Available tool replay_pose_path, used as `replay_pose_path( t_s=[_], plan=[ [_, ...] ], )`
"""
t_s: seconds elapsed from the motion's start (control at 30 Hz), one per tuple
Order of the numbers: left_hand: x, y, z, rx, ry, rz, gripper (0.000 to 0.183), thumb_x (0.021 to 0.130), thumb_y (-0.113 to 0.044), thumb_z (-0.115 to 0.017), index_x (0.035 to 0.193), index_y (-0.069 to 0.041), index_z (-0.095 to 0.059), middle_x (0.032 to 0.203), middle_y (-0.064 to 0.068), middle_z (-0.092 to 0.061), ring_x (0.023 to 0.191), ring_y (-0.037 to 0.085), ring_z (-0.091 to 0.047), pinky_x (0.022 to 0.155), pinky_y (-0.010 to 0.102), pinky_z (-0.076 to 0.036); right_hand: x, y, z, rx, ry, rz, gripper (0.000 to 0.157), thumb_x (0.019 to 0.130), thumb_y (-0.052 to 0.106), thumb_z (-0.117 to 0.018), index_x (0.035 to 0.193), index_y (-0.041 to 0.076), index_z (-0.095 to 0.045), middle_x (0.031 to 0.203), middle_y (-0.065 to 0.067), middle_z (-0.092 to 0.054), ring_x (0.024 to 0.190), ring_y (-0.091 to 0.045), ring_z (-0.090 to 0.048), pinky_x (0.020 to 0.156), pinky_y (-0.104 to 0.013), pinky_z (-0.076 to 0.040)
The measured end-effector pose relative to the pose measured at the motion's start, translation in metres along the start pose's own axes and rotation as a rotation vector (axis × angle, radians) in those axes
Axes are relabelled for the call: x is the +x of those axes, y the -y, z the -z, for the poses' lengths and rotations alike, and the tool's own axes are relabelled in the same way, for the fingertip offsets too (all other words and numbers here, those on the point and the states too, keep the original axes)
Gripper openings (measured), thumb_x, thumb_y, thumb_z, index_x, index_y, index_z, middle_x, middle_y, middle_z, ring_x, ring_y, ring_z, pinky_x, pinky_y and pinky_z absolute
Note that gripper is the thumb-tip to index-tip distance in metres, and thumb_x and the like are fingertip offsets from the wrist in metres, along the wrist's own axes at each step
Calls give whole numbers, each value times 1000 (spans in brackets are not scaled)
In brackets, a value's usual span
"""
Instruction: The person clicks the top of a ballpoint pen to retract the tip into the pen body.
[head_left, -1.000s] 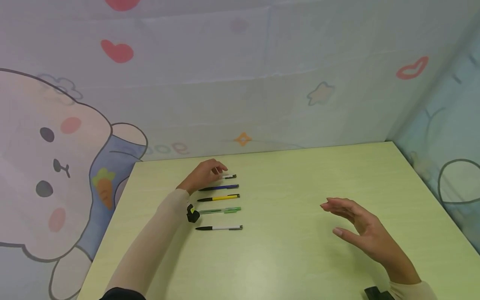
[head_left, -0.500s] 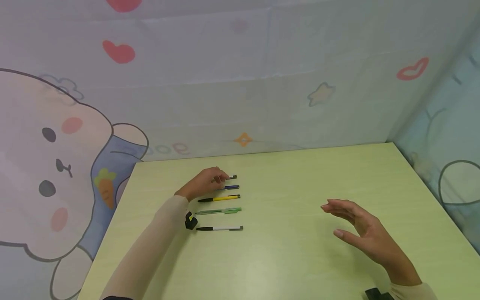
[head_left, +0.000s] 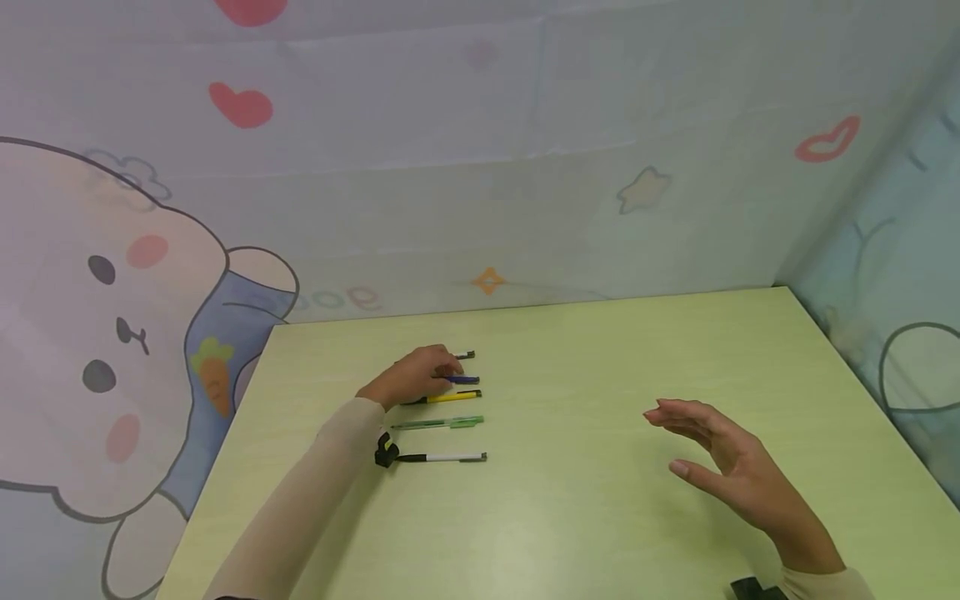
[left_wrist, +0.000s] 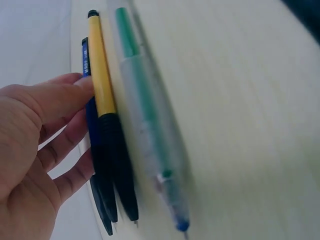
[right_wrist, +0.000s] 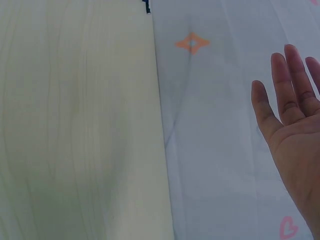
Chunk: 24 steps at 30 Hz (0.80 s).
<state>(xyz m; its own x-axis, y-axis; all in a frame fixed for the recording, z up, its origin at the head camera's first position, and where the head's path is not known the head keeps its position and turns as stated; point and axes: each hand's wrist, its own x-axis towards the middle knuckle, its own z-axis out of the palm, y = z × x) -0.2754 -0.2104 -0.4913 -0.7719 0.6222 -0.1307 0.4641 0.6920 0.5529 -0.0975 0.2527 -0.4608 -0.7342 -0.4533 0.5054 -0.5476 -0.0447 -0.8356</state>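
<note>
My left hand (head_left: 416,375) pinches a blue pen (head_left: 463,380) between thumb and fingers, near the far end of a row of pens. In the left wrist view the thumb lies over the blue barrel, right beside a yellow pen (left_wrist: 101,75) with a black grip. A clear green pen (left_wrist: 145,105) is on the other side of the yellow one. Beyond the hand shows the end of a white pen (head_left: 467,355), its rest hidden by the fingers. Well off to the right, my right hand (head_left: 723,467) hovers over the table with relaxed fingers, holding nothing.
Nearest me in the row lies a white pen with a black grip (head_left: 450,457). The pale wooden table (head_left: 585,500) backs onto a printed cloth wall (head_left: 420,217), with another cloth side (head_left: 892,275) at the right.
My left hand has come from the far white pen toward me to the blue pen, which has shifted slightly nearer the yellow one. The right hand stays about where it was.
</note>
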Motion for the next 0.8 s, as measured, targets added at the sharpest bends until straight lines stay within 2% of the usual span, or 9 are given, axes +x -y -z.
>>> replay_pose_path(
  t_s=[0.17,0.37,0.57,0.8],
  plan=[
    [1,-1,-3,35,-6,-4,22,101,-8,-62,119,-14,-72,110,0,-63,97,15,-59,90,37,-53,0,0,0,6,-4,-2,69,81,-31,-58,145,-16,-38,136,-30,-54,132,-25,-54,111,-24,-42],
    [0,-3,-3,69,-19,-10,20,101,-8,-61,117,-14,-72,109,0,-63,96,13,-58,90,36,-53,0,-1,0,11,-2,-4,68,81,-30,-57,145,-16,-37,138,-26,-55,132,-25,-53,111,-24,-41],
    [0,-5,-2,119,-23,-32,23,102,-10,-61,123,-11,-71,113,2,-64,100,15,-60,90,36,-54,0,-3,1,13,2,-4,69,82,-31,-57,146,-16,-37,137,-30,-53,132,-25,-53,111,-22,-41],
    [-3,-8,1,127,-52,-32,26,103,-10,-60,127,-9,-68,115,4,-62,101,16,-60,90,36,-54,2,-2,2,13,6,-15,68,83,-30,-57,146,-16,-36,139,-29,-53,133,-25,-53,110,-21,-42]
  ],
)
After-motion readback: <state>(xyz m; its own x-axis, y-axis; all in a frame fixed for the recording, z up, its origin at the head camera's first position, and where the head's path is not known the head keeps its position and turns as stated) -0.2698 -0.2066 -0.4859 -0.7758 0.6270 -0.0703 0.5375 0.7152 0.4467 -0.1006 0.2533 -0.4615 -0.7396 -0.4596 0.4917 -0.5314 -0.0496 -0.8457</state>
